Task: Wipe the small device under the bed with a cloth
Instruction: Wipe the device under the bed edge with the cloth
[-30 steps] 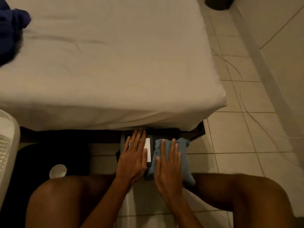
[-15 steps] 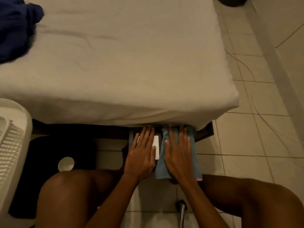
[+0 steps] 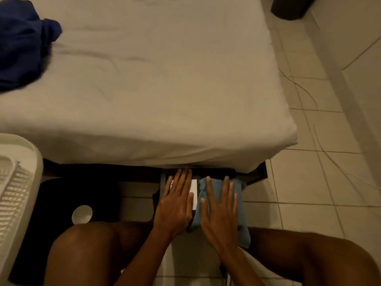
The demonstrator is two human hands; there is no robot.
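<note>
My right hand (image 3: 220,213) presses the cloth (image 3: 239,205) flat on the device (image 3: 194,187), fingers spread. My left hand (image 3: 175,205) steadies it, fingers together. Wiping appears underway, unfinished.

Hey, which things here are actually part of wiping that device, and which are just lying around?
In use: blue cloth under right hand; device steadied by left hand.

Lying about: white basket, dark blue garment, white disc, cables.

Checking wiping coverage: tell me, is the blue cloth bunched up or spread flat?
Spread flat: the blue cloth lies pressed under the open right hand on the device.
</note>
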